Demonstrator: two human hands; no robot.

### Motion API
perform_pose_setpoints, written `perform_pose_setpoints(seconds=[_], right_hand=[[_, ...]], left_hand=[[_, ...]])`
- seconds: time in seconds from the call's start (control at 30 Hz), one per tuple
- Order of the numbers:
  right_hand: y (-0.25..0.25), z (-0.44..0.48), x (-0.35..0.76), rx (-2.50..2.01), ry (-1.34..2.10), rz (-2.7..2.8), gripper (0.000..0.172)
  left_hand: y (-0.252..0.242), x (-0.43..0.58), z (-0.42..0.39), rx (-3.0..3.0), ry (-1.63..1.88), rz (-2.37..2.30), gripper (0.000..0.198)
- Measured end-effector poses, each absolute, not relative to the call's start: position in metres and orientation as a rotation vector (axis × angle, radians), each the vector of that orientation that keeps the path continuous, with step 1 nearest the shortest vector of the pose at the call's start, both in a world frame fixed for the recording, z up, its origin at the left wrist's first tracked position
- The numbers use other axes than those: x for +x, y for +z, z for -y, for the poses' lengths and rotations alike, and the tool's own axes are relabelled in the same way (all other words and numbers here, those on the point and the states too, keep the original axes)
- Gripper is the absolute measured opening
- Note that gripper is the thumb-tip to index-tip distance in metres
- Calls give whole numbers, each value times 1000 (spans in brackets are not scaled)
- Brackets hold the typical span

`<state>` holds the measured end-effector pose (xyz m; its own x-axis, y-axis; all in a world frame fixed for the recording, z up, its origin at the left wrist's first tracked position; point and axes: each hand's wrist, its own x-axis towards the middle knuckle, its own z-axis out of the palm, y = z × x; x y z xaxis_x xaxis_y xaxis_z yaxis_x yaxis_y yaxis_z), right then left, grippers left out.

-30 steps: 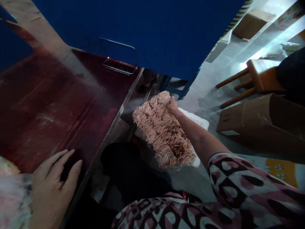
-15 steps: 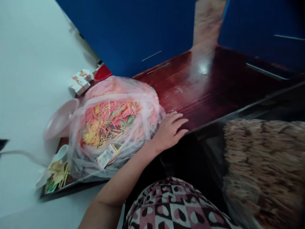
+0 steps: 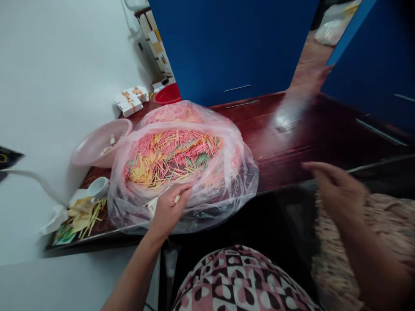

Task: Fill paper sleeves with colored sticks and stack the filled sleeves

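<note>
I judge the sticks (image 3: 175, 155) to be light and fairly stiff, thin enough to snap if bent, so I'd pinch a small bundle around the middle. The bag (image 3: 181, 126) is another matter: soft, slick film that should slump and crease, and probably weighty with so much in it. To shift it, I'd gather the rim on both sides rather than tug one thin edge.

It sits on the counter (image 3: 275, 168), its near side at the front edge, mouth open and upward. The film is clear with a pinkish cast, and inside lie pink, yellow and green sticks, some in aligned bunches, others crossed loosely.

My left hand (image 3: 170, 209) is at the near rim, fingers curled in with a pale bit (image 3: 177, 199) showing between them; I can't tell what it is. A white card (image 3: 151, 205) shows just beside it. My right hand (image 3: 340, 190) is blurred, apart from the bag and near the brown pile (image 3: 394, 222); I can't tell whether its fingers hold anything.
</note>
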<state>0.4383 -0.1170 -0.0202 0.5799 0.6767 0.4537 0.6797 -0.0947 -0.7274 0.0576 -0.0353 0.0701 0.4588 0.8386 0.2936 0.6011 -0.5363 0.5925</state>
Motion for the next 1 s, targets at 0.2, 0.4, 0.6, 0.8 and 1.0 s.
perform_pose_setpoints(seconds=[0.2, 0.4, 0.6, 0.8, 1.0], right_hand=[[0, 26, 380, -1755, 403, 1394, 72], [1, -17, 326, -1957, 485, 1363, 100], [-20, -28, 294, -1956, 268, 1376, 108], [-42, -24, 289, -1964, 123, 1359, 96], [-14, -2, 271, -1580, -292, 1508, 62]], left_hand=[[22, 21, 20, 2512, 797, -1240, 30], [-13, 27, 20, 2537, 621, -1228, 27], [-18, 31, 32, 2506, 630, -1146, 27], [-2, -21, 23, 2455, 929, -1308, 25], [-10, -72, 14, 2313, 794, -1663, 16]])
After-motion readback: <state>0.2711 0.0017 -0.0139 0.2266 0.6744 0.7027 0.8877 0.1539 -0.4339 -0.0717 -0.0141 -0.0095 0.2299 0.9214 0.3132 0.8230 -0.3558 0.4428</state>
